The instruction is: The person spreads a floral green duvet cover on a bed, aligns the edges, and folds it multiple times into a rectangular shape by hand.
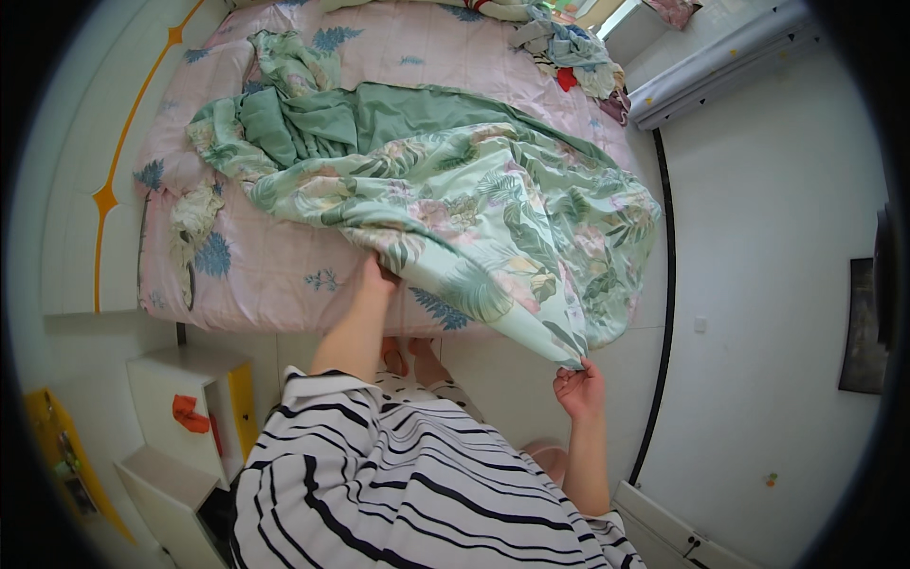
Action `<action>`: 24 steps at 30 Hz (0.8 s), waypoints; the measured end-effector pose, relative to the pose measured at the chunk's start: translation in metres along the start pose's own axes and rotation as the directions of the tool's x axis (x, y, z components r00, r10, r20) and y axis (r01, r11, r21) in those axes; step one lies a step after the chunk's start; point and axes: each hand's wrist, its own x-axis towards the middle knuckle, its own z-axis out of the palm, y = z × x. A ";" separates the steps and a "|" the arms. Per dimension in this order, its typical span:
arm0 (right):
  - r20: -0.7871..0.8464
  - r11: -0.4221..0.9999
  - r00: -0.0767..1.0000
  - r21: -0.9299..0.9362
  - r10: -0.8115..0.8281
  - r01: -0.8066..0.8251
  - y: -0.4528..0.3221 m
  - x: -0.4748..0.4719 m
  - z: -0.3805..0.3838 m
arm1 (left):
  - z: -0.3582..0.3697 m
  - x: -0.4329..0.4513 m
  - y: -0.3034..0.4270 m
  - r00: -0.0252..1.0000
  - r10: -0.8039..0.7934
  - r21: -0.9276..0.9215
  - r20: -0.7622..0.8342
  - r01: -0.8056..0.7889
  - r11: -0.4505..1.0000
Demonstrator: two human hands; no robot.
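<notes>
A green quilt (462,192) with a leaf and flower print lies bunched across the bed, its plain green underside folded up along the far part. My right hand (579,391) pinches a corner of it, pulled out past the near edge of the bed. At the quilt's near edge, over the mattress, my left hand (382,274) grips the fabric; its fingertips are hidden under the cloth. Between both hands the edge is drawn into a slanting line. Beneath lies a pink bed sheet (284,277) with blue leaf motifs.
Crumpled clothes (569,53) are heaped at the far right corner of the bed. A pale cloth (192,220) lies near the white headboard (78,213). A white bedside cabinet (170,405) stands at left, with an orange item on it. On the floor sits a pink basin (547,455).
</notes>
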 end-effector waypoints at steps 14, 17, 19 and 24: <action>0.159 0.422 0.984 -0.889 -0.079 0.178 0.058 0.179 0.082 | -0.042 -0.125 -0.075 0.925 0.351 0.980 0.144 -0.182 0.080; 0.405 0.188 0.903 -0.907 0.147 0.376 0.092 0.224 0.112 | 0.005 -0.136 -0.106 0.995 0.031 0.958 0.093 -0.098 0.269; 0.381 -0.100 0.905 -0.909 0.189 0.404 0.125 0.212 0.147 | 0.023 -0.155 -0.095 0.999 0.022 0.949 0.044 -0.049 0.310; 0.270 -0.493 0.918 -0.780 0.290 0.385 0.138 0.214 0.178 | 0.017 -0.145 -0.049 0.983 -0.158 0.980 0.097 -0.066 0.190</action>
